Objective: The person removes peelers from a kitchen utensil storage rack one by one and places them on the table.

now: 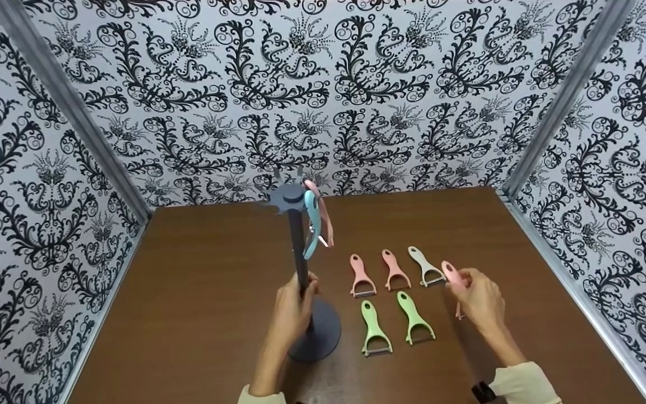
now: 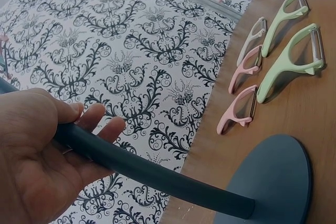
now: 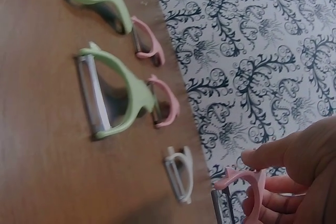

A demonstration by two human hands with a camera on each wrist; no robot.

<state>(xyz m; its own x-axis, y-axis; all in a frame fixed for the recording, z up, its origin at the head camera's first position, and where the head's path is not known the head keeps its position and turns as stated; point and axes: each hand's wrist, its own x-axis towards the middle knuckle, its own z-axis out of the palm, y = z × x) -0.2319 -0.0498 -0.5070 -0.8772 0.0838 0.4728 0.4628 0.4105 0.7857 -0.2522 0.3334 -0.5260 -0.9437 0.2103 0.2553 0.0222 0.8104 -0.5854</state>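
My left hand grips the dark pole of a stand with a round base and a notched, hooked top. From that top hang a blue peeler and a pink peeler. On the right, my right hand holds another pink peeler above the table, its handle end pointing up and away. To its left lie a white peeler, two pink peelers in the back row, and two green peelers in the front row.
The brown wooden table is enclosed by patterned black-and-white walls at the back and both sides. Grey metal strips run along the wall corners and table sides.
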